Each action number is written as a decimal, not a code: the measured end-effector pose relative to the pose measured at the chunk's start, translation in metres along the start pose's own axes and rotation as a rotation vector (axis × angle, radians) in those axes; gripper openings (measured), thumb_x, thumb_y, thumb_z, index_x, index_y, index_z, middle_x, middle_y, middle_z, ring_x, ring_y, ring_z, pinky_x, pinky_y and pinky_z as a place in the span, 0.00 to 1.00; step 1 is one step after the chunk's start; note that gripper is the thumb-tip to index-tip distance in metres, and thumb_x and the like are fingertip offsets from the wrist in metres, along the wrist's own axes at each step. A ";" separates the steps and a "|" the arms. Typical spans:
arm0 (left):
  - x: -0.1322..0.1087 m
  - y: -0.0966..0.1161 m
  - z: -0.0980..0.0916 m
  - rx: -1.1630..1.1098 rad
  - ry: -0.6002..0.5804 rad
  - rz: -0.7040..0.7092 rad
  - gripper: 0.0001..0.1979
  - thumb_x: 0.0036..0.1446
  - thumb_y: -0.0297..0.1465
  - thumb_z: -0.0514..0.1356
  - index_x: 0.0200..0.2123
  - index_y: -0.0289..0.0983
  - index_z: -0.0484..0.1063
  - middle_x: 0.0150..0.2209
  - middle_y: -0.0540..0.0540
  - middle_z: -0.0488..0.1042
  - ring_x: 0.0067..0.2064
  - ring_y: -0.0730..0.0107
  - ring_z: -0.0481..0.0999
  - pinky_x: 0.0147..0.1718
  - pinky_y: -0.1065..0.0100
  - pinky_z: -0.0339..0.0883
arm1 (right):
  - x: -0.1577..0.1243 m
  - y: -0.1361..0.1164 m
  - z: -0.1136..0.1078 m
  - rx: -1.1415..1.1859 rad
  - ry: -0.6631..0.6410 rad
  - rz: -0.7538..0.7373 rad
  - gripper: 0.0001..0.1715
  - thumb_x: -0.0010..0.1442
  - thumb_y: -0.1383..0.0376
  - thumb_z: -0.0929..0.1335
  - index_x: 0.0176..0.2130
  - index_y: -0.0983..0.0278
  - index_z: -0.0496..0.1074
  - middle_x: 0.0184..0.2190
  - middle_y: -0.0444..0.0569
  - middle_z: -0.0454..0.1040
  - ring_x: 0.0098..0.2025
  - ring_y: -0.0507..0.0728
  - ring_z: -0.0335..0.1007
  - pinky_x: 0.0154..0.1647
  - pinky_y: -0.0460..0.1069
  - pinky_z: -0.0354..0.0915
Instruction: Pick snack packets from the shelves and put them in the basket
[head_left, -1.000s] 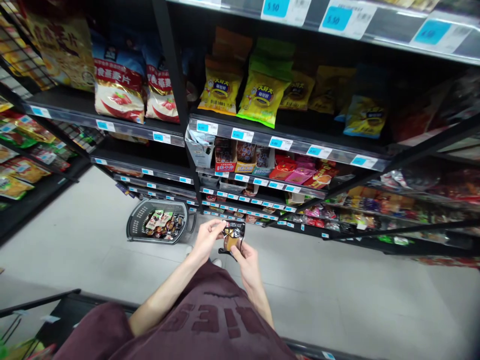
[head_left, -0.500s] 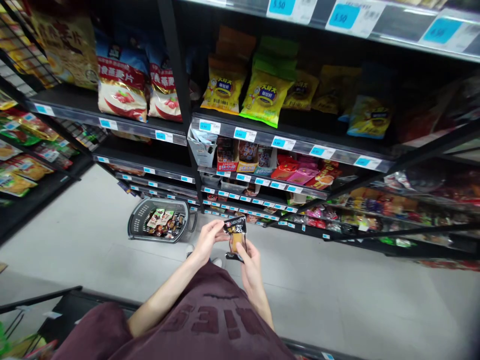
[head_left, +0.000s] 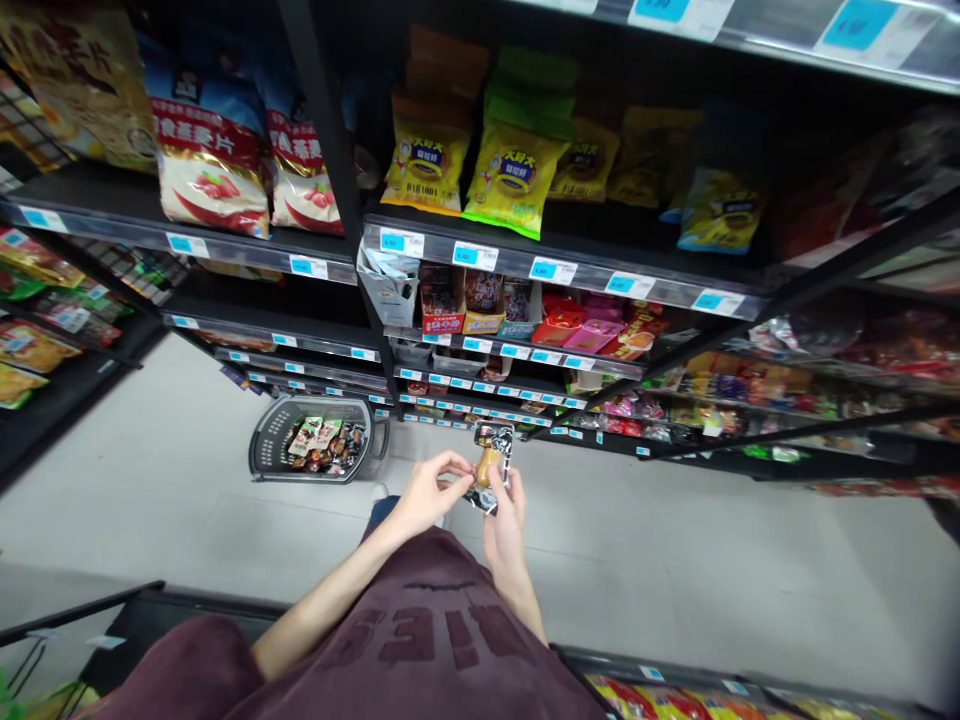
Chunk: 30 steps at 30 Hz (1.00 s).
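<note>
Over the grey floor (head_left: 600, 570), right of the shopping basket (head_left: 271, 432), the black snack packet (head_left: 490, 457) sits pinched in the right hand (head_left: 508, 515), thumb on its front. Left hand (head_left: 427, 492) is at its edge, can't tell if gripping. Tbh, shift that thumb edgeward, squeeze lightly.

Yel. pkt (head_left: 425, 165) reads "DAHAODA", red/wht pkt (head_left: 212, 160) "燕麦片".

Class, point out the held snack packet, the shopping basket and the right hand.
Snack packet (head_left: 488, 459), head view: brown middle.
Shopping basket (head_left: 272, 434), head view: perforated wall.
Right hand (head_left: 506, 516), head view: thumb side.
</note>
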<state>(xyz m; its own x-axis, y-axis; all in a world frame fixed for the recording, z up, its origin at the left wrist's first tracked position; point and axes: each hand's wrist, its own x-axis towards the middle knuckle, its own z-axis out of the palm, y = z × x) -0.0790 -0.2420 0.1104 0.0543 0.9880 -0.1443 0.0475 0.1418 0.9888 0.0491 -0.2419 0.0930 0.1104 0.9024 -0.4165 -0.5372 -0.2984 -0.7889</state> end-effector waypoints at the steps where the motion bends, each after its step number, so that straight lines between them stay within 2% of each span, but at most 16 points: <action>1: -0.001 -0.001 0.000 0.008 -0.005 -0.001 0.09 0.57 0.35 0.61 0.38 0.36 0.72 0.38 0.45 0.77 0.42 0.65 0.78 0.36 0.70 0.73 | 0.000 0.000 -0.001 -0.005 0.003 -0.010 0.13 0.53 0.58 0.73 0.36 0.60 0.69 0.36 0.44 0.78 0.39 0.55 0.76 0.40 0.48 0.69; 6: -0.004 -0.003 0.001 0.009 -0.013 -0.001 0.09 0.58 0.36 0.60 0.38 0.36 0.73 0.38 0.45 0.77 0.42 0.67 0.77 0.37 0.71 0.73 | -0.003 -0.001 -0.002 -0.030 0.012 -0.053 0.13 0.53 0.58 0.73 0.34 0.60 0.69 0.36 0.44 0.78 0.40 0.55 0.75 0.42 0.49 0.68; 10: -0.004 -0.004 0.003 0.013 0.025 -0.017 0.10 0.55 0.36 0.64 0.37 0.36 0.74 0.38 0.45 0.78 0.42 0.66 0.78 0.37 0.70 0.74 | -0.004 -0.002 -0.002 -0.008 -0.003 -0.040 0.12 0.53 0.59 0.73 0.34 0.61 0.69 0.34 0.44 0.77 0.39 0.54 0.74 0.41 0.48 0.68; 15: -0.005 -0.005 0.004 0.034 0.077 -0.013 0.07 0.55 0.34 0.63 0.34 0.36 0.73 0.34 0.46 0.78 0.38 0.68 0.78 0.32 0.73 0.73 | -0.003 0.000 -0.002 0.050 -0.007 0.006 0.12 0.53 0.61 0.74 0.30 0.62 0.67 0.32 0.43 0.76 0.38 0.53 0.74 0.40 0.47 0.68; 22: -0.003 -0.008 0.004 0.003 0.101 -0.026 0.08 0.55 0.35 0.63 0.34 0.36 0.71 0.31 0.47 0.77 0.35 0.68 0.78 0.27 0.74 0.72 | -0.003 0.001 -0.003 0.016 0.001 0.095 0.14 0.53 0.58 0.73 0.33 0.61 0.67 0.32 0.44 0.77 0.31 0.53 0.73 0.25 0.46 0.66; 30: 0.000 -0.012 0.004 0.010 0.122 -0.025 0.09 0.55 0.35 0.63 0.34 0.35 0.71 0.33 0.46 0.77 0.36 0.66 0.79 0.26 0.73 0.72 | 0.001 0.004 -0.004 0.034 0.020 0.142 0.17 0.51 0.56 0.74 0.35 0.62 0.68 0.33 0.46 0.78 0.31 0.54 0.74 0.24 0.46 0.68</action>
<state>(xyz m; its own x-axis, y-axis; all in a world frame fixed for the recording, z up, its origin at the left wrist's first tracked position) -0.0756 -0.2442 0.0989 -0.0687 0.9843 -0.1625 0.0574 0.1665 0.9844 0.0509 -0.2433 0.0877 0.0477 0.8457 -0.5316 -0.5763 -0.4114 -0.7061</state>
